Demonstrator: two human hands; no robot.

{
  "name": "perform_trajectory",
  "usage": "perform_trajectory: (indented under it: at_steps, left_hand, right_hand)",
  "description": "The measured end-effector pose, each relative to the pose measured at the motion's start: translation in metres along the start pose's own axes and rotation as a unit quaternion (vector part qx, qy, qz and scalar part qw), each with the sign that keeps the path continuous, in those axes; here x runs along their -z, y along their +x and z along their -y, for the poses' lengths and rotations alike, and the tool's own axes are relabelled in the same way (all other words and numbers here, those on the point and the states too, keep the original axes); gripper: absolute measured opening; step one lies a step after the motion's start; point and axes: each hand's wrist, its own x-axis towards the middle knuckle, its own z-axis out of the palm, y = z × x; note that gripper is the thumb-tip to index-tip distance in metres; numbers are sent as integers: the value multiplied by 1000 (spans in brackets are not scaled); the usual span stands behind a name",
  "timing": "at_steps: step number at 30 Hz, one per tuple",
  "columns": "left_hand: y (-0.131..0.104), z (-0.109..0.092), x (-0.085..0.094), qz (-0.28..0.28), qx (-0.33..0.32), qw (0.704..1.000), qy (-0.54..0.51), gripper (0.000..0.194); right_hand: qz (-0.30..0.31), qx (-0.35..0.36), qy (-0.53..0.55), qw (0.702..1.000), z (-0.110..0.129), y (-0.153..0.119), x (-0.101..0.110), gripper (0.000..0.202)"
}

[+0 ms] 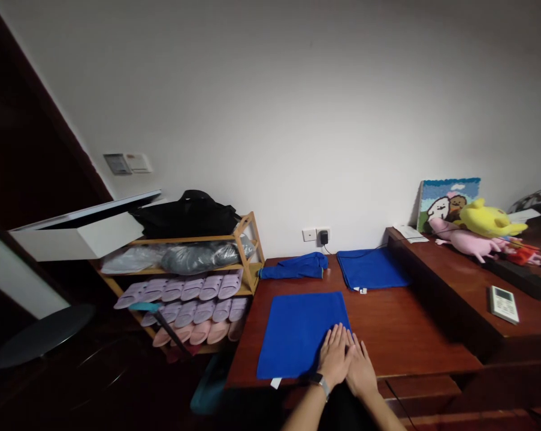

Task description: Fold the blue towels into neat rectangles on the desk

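A blue cloth [297, 332] lies spread flat on the reddish-brown wooden table [409, 335], a white tag sticking out at its near edge. My left hand [334, 356], with a watch on the wrist, rests flat on the cloth's near right part, fingers stretched out. Right beside it, my right hand [360, 366] lies flat at the cloth's right edge, fingers extended and thumbs close together. Behind, a flat stack of blue cloth [373, 268] with white tags sits at the back right. A crumpled blue cloth [295, 266] lies at the back left.
On the left stands a wooden rack [247, 263] with several slippers [201, 286], a black bag [187, 215] and a white box [94, 233]. To the right, a raised ledge holds plush toys [490, 218], a picture [450, 200] and a remote control [504, 304]. A plug [323, 237] sits in the wall.
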Motion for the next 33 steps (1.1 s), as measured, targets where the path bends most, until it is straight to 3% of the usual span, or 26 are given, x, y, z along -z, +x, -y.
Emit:
perform_trajectory:
  at_steps: [2,4,9,12,15,18,21,24,28,31,33]
  left_hand:
    - [1,4,-2,18,26,1000,-3,65]
    - [-10,25,5,27,47,999,8,67]
    - [-77,109,33,-2,174,982,78,74]
    - [-117,152,37,-50,234,963,124,74]
    - [-139,174,29,-81,217,962,141,71]
    - [-145,179,22,-83,210,964,143,70]
    - [-141,178,27,-84,218,963,135,69]
    - [-116,161,40,-100,208,966,118,67]
    - [-42,99,44,-47,112,991,56,65]
    - [14,47,25,1,28,1000,5,66]
    - [35,30,10,15,20,1000,-13,66]
  right_hand:
    - [-7,-1,2,1000,-1,2,-3,61]
    - [-23,-13,13,1000,-2,3,-6,62]
    - [-30,-36,40,998,0,1,-7,65]
    - [-3,-59,32,998,4,4,-1,67]
    - [10,-77,24,997,7,19,11,68]
    - [11,-81,24,996,7,41,22,68]
    - [17,-77,21,997,3,57,23,68]
    - [19,-73,21,997,0,61,19,69]
    - [19,-74,18,997,-1,58,15,68]
    - [29,-63,9,998,-2,58,15,67]
    - [29,-53,4,998,-3,59,14,66]
